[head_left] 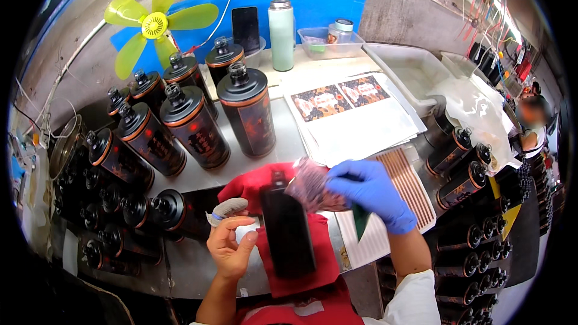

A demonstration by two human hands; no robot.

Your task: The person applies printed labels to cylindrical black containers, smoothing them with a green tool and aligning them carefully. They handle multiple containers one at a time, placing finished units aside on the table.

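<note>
A worker at a steel worktop (283,138) labels black bottles, one at a time. The bottle in hand (288,229) lies flat on a red cloth (301,265) at the middle of the scene, its long axis running from six o'clock up to twelve, the stoppered neck pointing to twelve, away from the person. Its upper side looks bare, so the label seems not yet on.

The right hand (373,192), in a blue glove, pinches a patterned label (310,186) over the bottle's shoulder, at about two o'clock from its middle. The bare left hand (232,244), one finger wrapped in tape, rests at nine o'clock beside the bottle, fingers curled loosely on nothing I can make out.

From nine to twelve o'clock, standing bottles (247,108) already show labels. At three o'clock more bottles (460,168) lie stacked. A label sheet (337,99) waits at one o'clock.
</note>
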